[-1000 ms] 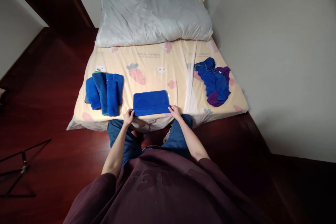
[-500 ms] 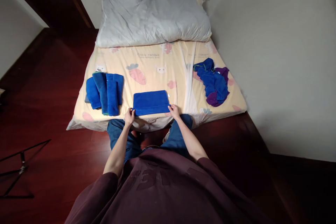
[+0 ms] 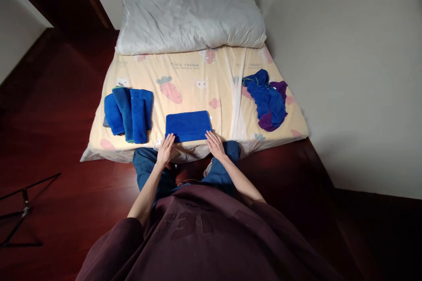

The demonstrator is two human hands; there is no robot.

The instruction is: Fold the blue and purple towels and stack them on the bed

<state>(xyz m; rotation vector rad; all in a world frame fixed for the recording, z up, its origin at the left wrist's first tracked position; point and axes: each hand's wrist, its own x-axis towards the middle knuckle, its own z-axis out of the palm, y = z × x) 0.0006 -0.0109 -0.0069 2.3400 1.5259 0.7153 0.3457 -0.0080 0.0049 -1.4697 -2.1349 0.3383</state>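
A blue towel (image 3: 188,124), folded into a flat rectangle, lies near the front edge of the bed. My left hand (image 3: 166,147) rests flat on its near left corner, fingers stretched out. On the near right corner lies my right hand (image 3: 215,142), its fingers also extended and touching the cloth. Left of the towel is a group of folded and rolled blue towels (image 3: 138,116), one of them with a green edge. To the right sits a crumpled heap of blue and purple cloths (image 3: 268,101).
The bed (image 3: 201,70) has a yellow sheet printed with carrots and rabbits. A grey-white quilt (image 3: 191,13) is bunched at the head end. Along the right side runs a pale wall (image 3: 346,74). A black metal stand (image 3: 24,206) is on the dark red floor at left.
Both hands have let go of the towel's near corners, which they were pinching, and now lie on them with open fingers. The view has shifted slightly.
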